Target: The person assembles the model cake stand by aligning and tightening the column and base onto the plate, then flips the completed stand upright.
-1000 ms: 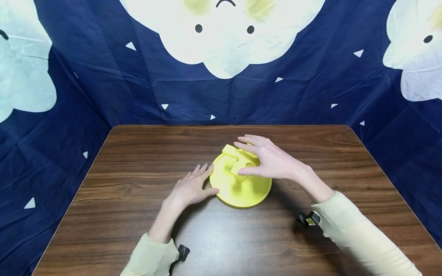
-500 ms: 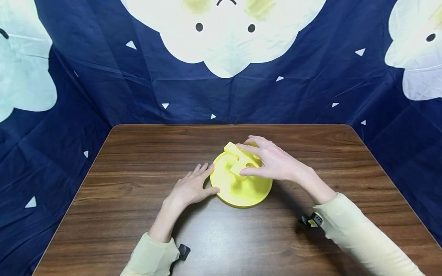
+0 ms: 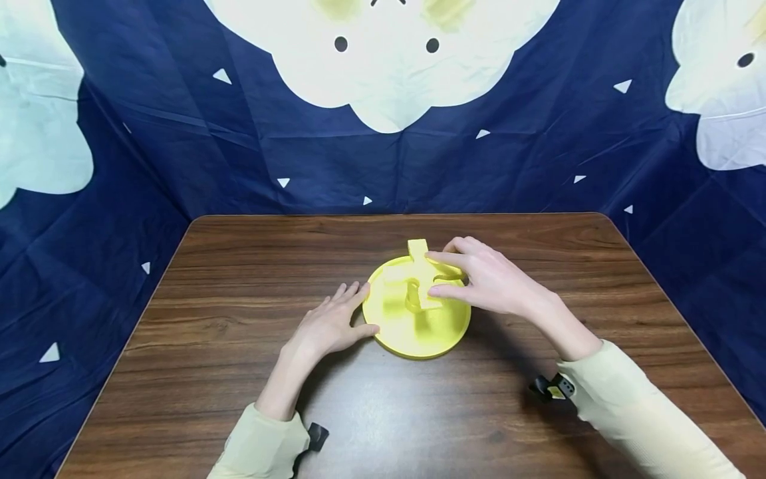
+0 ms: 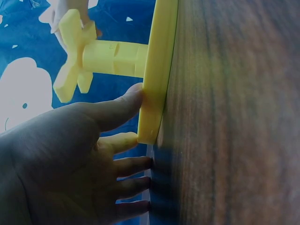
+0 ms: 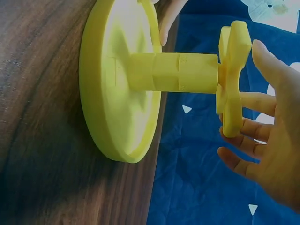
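A yellow round base [image 3: 413, 339] with a raised rim lies flat on the table. From its middle rises a thick yellow post [image 5: 171, 72], topped by a cross-shaped knob [image 3: 423, 276] with several arms. My right hand [image 3: 499, 279] holds the knob at its right side, thumb at the near arm and fingers around the far side. In the right wrist view some fingertips pass behind the knob. My left hand [image 3: 326, 329] rests against the left side of the base, its thumb on the rim and its fingers fairly straight. The left wrist view shows the other fingertips on the table.
The brown wood-grain table [image 3: 239, 279] has rounded far corners. A dark blue cloth [image 3: 299, 159] with white cloud shapes hangs behind and at both sides. Small black wrist devices [image 3: 317, 437] show at both sleeves.
The knob has turned clockwise as seen from above, one arm now pointing away from me. My right hand has shifted slightly to the right with it. Left hand and base stay put.
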Motion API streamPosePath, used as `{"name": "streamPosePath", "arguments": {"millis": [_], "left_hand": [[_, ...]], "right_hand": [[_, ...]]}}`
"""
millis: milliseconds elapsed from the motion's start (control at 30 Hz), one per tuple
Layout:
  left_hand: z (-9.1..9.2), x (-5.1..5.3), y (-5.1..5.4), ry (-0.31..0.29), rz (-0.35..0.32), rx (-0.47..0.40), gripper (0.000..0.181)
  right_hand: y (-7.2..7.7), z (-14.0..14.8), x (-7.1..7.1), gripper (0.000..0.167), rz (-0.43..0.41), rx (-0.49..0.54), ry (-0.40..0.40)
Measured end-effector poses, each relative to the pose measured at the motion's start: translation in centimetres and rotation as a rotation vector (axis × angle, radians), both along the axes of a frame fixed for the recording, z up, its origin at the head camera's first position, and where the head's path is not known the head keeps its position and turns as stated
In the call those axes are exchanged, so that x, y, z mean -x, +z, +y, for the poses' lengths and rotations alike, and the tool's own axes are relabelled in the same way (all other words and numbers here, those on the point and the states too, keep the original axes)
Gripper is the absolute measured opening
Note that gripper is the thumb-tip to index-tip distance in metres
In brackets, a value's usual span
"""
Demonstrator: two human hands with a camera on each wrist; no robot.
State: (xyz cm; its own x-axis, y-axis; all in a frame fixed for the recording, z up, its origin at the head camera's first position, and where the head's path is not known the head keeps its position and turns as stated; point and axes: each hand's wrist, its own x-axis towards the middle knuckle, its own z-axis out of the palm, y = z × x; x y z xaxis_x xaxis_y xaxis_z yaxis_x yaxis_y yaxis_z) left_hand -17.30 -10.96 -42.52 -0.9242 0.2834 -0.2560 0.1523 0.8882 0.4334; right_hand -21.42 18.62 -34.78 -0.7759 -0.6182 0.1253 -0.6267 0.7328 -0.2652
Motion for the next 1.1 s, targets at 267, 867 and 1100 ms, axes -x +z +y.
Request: {"name": "streamPosePath", "arguments": {"millis": [267,867,1100], "left_hand": [[-0.1,0.0,0.0,-0.002,0.004,-0.007,0.086],[0.0,0.1,-0.2,-0.003,0.005,-0.008,0.085],[-0.2,0.1,-0.1,-0.008,0.006,-0.011,0.086]], "right_hand": [[0.0,0.7,-0.7,0.045,0.017,0.154,0.014],[-1.3,1.0,1.0,0.051,-0.134,0.202,0.007],[-1.0,1.8,0.3,0.042,-0.072,0.211,-0.023]]}}
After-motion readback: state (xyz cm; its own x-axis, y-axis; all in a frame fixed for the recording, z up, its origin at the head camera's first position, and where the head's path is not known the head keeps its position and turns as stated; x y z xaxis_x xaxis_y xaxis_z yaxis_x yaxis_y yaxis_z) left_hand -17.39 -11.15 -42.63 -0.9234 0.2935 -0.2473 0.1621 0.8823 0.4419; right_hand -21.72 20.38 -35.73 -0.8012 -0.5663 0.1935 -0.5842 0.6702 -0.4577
